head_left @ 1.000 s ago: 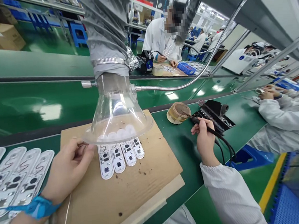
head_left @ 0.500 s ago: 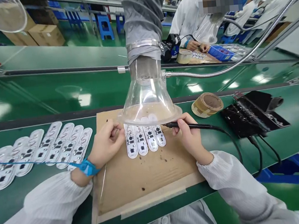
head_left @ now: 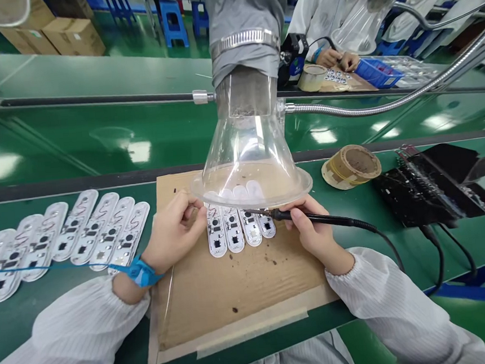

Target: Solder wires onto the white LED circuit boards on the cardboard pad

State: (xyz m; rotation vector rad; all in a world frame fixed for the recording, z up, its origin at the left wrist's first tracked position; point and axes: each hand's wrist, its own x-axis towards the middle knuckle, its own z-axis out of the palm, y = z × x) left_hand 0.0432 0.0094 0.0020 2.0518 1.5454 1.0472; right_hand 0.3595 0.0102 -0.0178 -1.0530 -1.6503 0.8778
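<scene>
Several white, round-ended circuit boards [head_left: 234, 236] lie side by side on a brown cardboard sheet [head_left: 243, 289], their far ends seen through a clear fume hood [head_left: 250, 144]. My right hand [head_left: 310, 227] grips a black soldering iron [head_left: 330, 218], its tip over the boards on the right. To the left of the row, my left hand [head_left: 172, 230] is closed in a pinch beside the leftmost board. A thin, shiny strand that looks like solder wire [head_left: 167, 296] trails from under it; the end at the fingertips is hard to make out. A blue strap circles my left wrist.
More boards [head_left: 115, 233] lie in an overlapping row at left. A tape roll [head_left: 351, 167] and a black soldering stand [head_left: 430, 188] with cables sit at right. The hood hangs low over the work. Across the bench, a person handles boards near a blue bin [head_left: 379, 72].
The view has shifted slightly. My right hand has brought the iron's tip left and over the boards. The left hand stays in its pinch beside the row.
</scene>
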